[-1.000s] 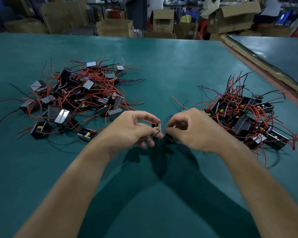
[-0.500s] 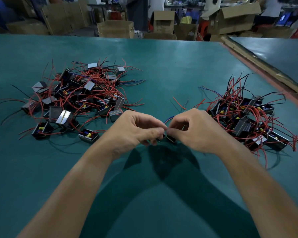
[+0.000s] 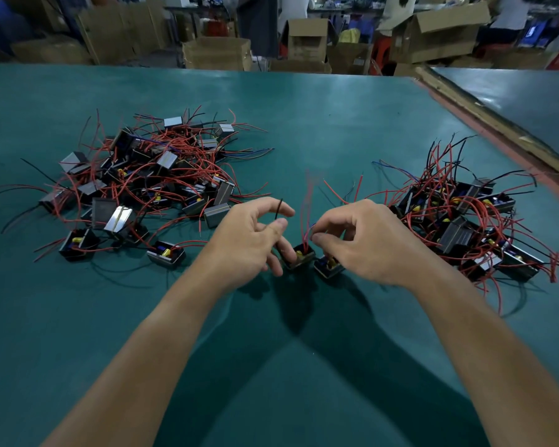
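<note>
So both hands are down near the middle of the green table point(image 3: 304, 124), close to each other but not touching. The left hand point(image 3: 250, 241) has a thin black wire point(image 3: 279, 209) pinched between thumb and first finger, with the wire's end poking up past the knuckle, and its lower fingers are curled down against a little black box point(image 3: 300, 257) sitting on the table. The right hand point(image 3: 365, 243) is pinching the red wires point(image 3: 305, 217) that stick straight up out of that same box, fingertips right above it. A second box point(image 3: 327, 267) sits just beside the first one, half tucked under the right hand. Off to the left there's a big pile point(image 3: 142, 182) of the same wired boxes, and a smaller heap point(image 3: 471, 214) on the right. Cardboard cartons point(image 3: 217, 53) are stacked past the far edge.
</note>
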`<state>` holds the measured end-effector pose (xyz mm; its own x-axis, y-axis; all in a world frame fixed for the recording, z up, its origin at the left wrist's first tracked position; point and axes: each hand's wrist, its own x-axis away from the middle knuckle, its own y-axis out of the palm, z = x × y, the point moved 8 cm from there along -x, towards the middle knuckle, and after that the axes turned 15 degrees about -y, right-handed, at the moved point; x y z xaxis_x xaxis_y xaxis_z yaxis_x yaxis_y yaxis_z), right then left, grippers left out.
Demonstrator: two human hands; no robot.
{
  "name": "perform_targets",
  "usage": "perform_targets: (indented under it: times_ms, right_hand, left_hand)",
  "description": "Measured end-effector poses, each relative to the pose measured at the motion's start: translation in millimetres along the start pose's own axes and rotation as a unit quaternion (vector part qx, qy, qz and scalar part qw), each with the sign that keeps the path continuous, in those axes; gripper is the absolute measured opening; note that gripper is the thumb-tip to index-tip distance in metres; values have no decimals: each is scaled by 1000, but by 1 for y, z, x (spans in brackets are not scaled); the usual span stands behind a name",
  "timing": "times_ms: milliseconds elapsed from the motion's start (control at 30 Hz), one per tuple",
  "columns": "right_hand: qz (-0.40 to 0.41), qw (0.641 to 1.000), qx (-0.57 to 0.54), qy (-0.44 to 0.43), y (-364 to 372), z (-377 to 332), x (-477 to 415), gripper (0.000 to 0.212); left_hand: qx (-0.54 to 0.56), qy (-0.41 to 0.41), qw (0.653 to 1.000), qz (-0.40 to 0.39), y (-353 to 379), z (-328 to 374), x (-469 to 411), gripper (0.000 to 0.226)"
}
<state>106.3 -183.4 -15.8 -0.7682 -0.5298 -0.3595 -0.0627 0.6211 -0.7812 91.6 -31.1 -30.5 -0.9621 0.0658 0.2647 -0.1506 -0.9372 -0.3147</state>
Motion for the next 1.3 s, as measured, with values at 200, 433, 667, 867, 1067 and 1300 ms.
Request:
perform_targets:
  times_ms: [200, 433, 667, 867, 1067, 1300]
  right_hand:
    - [29, 999, -26, -2, -5, -2, 1, 11]
    - [36, 999, -34, 9, -5, 0, 2, 10]
    - [33, 997, -60, 19, -2, 2, 2, 11]
    - [61, 996, -52, 33, -9, 4, 2, 16]
    - [75, 988, -114, 68, -7, 10, 4, 12]
    - [96, 983, -127, 95, -13, 9, 6, 16]
  left_hand:
    - [-12, 15, 1000, -16, 3, 3, 1, 20]
    - [-3, -13, 999, -40, 7, 1, 1, 30]
    - [15, -10, 1000, -9, -2, -1, 1, 26]
    - [37, -21, 999, 22, -12, -4, 0, 19]
    - [41, -27, 998, 30, -13, -5, 0, 16]
    - [-34, -11, 986, 162, -32, -9, -4, 12]
